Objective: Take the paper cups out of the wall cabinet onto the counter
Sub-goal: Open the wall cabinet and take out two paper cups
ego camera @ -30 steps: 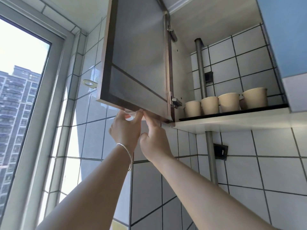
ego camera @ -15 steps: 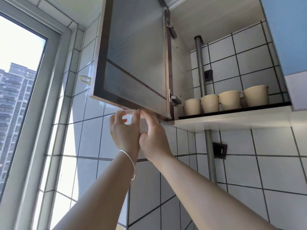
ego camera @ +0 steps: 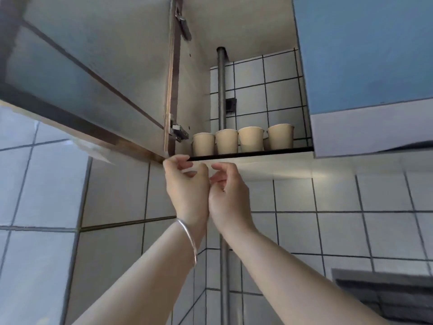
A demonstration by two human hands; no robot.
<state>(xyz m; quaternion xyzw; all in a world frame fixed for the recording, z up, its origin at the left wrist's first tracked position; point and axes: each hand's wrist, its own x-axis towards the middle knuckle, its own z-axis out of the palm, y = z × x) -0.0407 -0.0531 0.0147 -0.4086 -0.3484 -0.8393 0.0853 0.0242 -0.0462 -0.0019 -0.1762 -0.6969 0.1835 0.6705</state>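
Paper cups (ego camera: 242,140), four of them in a beige row, stand upright on the bottom shelf (ego camera: 250,153) of the open wall cabinet (ego camera: 234,31), just above and slightly to the right of both raised hands. They sit close side by side, the leftmost three nearly touching, the fourth a little apart; a fifth may hide behind that gap, but the view is too dim to say. Neither hand touches a cup. The left hand (ego camera: 186,184) reaches up with its fingers loosely curled and empty, its fingertips (ego camera: 181,158) at the dark front edge of the shelf, right by the lower corner of the cabinet door (ego camera: 89,73). A thin silver bangle (ego camera: 188,240) circles its wrist. The right hand (ego camera: 228,195) hangs just beside it, the heels of the two palms touching, its fingers also half curled around nothing, a short way below the shelf's pale underside. The door swings out up and to the left of the hands, frosted panels in a dark frame, with a hinge (ego camera: 178,132) just above the left fingertips. Behind the cups a grey pipe (ego camera: 221,95) runs down the white tiled wall (ego camera: 339,207), passing behind the right wrist. Up and to the right of the hands, a blue neighbouring door (ego camera: 363,55) stays closed.
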